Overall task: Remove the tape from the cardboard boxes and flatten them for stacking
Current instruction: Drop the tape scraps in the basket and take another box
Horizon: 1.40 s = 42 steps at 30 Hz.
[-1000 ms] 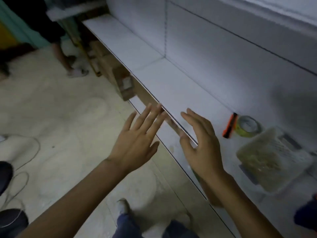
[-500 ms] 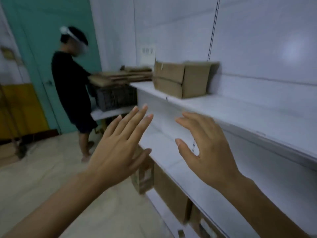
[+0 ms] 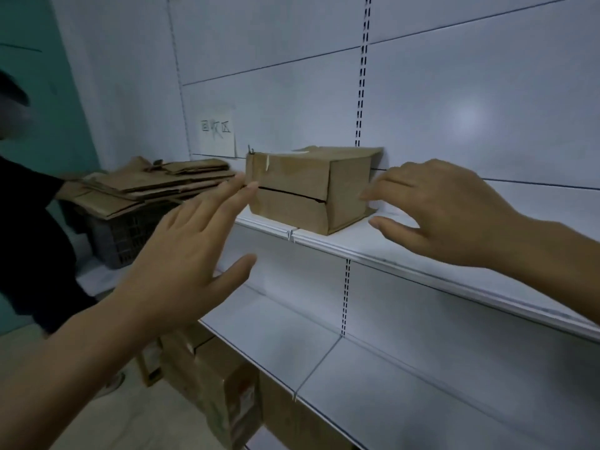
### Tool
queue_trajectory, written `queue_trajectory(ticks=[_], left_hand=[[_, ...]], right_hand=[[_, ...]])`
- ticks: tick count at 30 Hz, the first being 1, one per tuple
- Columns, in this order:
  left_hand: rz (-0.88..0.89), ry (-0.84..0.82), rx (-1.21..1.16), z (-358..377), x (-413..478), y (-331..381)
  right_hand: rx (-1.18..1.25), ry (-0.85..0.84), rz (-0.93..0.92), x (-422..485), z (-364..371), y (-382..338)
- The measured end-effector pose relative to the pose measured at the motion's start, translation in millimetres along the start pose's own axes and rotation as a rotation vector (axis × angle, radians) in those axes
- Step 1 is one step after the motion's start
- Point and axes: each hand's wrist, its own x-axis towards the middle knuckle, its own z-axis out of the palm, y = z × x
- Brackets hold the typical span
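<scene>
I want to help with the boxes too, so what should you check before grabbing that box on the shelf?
1. Both hands free to grab: ok. The left hand and right hand are open and hold nothing.
2. Hands on either side of the cardboard box: ok, left fingertips near its left corner, right fingers by its right end; actual touch cannot tell.
3. Box sits steady on the upper shelf: ok, it rests near the front edge.
4. Tape still on the box: cannot tell, only a gaping front seam shows.
5. Place for flattened boxes: ok, a flat cardboard stack lies on a dark crate.
6. Room to move: not ok, another person stands close on the left.
</scene>
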Motion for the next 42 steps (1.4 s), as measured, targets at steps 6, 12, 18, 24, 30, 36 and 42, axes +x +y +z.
queue_trajectory(ticks=[6, 12, 18, 24, 30, 36, 42], left_hand=[[0.042, -0.113, -0.060, 61.2, 40.2, -75.2], [0.084, -0.145, -0.163, 125.1, 78.3, -126.7], [0.156, -0.078, -0.241, 181.1, 131.4, -153.0], [0.314, -0.196, -0.357, 220.9, 167.9, -194.7], [0.414, -0.211, -0.507, 255.9, 213.4, -206.1], [0.346, -0.288, -0.426, 280.2, 222.7, -196.1], [0.343, -0.171, -0.418, 282.5, 216.7, -191.4]], right_hand=[[0.136, -0.038, 0.176, 55.2, 99.0, -1.1], [0.175, -0.016, 0.310, 81.8, 159.1, 7.7], [0.265, -0.012, 0.390, 79.9, 183.7, -7.7], [0.084, -0.144, 0.357, 85.0, 193.2, -54.2], [-0.390, -0.408, 0.510, 156.9, 215.0, -63.7], [-0.616, -0.659, 0.715, 210.4, 251.6, -52.5], [-0.510, -0.517, 0.880, 181.9, 228.1, -92.5]])
